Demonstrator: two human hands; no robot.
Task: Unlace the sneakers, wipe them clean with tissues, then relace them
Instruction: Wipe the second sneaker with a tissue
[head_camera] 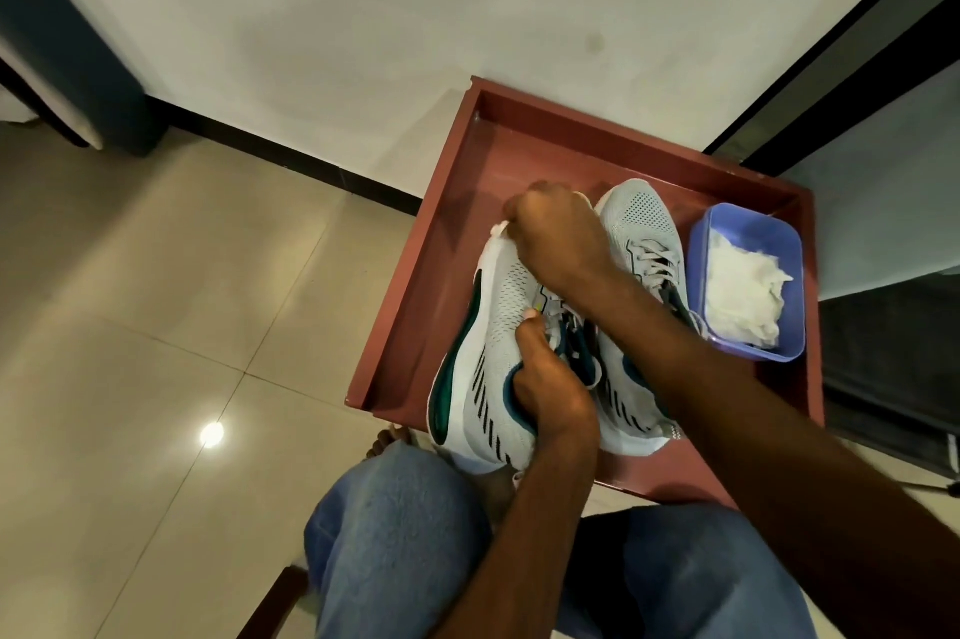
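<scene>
Two light grey knit sneakers with teal trim sit in a reddish-brown tray (pixel 415 274). The left sneaker (pixel 493 321) is tilted onto its side, teal sole edge facing left. My left hand (pixel 550 389) grips it at the collar, thumb on the upper. My right hand (pixel 558 235) presses a white tissue (pixel 500 228) against its toe; only a corner of the tissue shows. The right sneaker (pixel 641 222) stands upright beside it with its laces (pixel 655 256) threaded, partly hidden by my right forearm.
A blue plastic tub (pixel 698 243) with crumpled white tissues (pixel 743 290) stands in the tray's right side. My knees in jeans (pixel 395 534) are just below the tray. Tiled floor lies left, a white wall behind, and a dark-framed glass panel right.
</scene>
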